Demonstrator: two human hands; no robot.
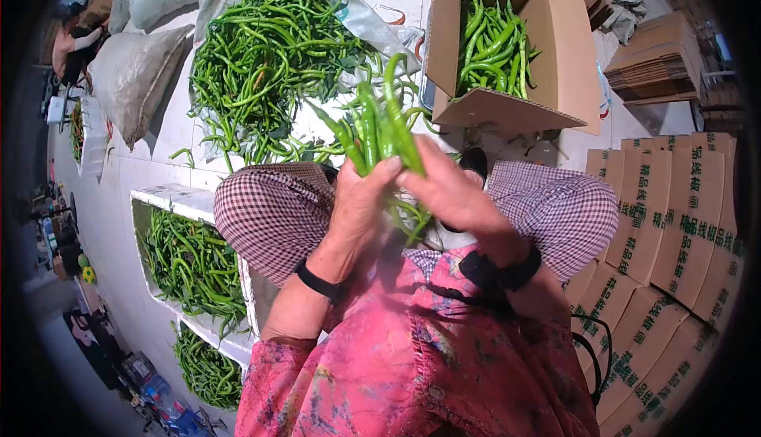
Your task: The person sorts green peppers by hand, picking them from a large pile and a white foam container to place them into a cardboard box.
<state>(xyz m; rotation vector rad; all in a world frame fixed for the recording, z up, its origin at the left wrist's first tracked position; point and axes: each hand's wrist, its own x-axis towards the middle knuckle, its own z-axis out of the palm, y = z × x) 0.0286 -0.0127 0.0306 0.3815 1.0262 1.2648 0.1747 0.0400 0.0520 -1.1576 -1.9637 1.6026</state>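
A bunch of long green chili peppers [372, 129] is held up between my two hands, above my lap. My left hand [361, 191] is closed round the lower part of the bunch, its thumb across the front. My right hand [448, 183] presses against the bunch from the other side; its fingers are partly hidden behind the peppers and slightly blurred. Beyond my hands lies a large heap of green chili peppers [273, 56] on a plastic sheet. To the right of the heap, an open cardboard box [567, 48] has more green peppers inside.
White foam boxes of peppers [176, 197] stand at my left knee. Stacked printed cartons [674, 223] rise at my right, with flattened cardboard [654, 60] behind them. Full sacks [139, 76] lie at the upper left, and another person [71, 44] sits at the far left edge.
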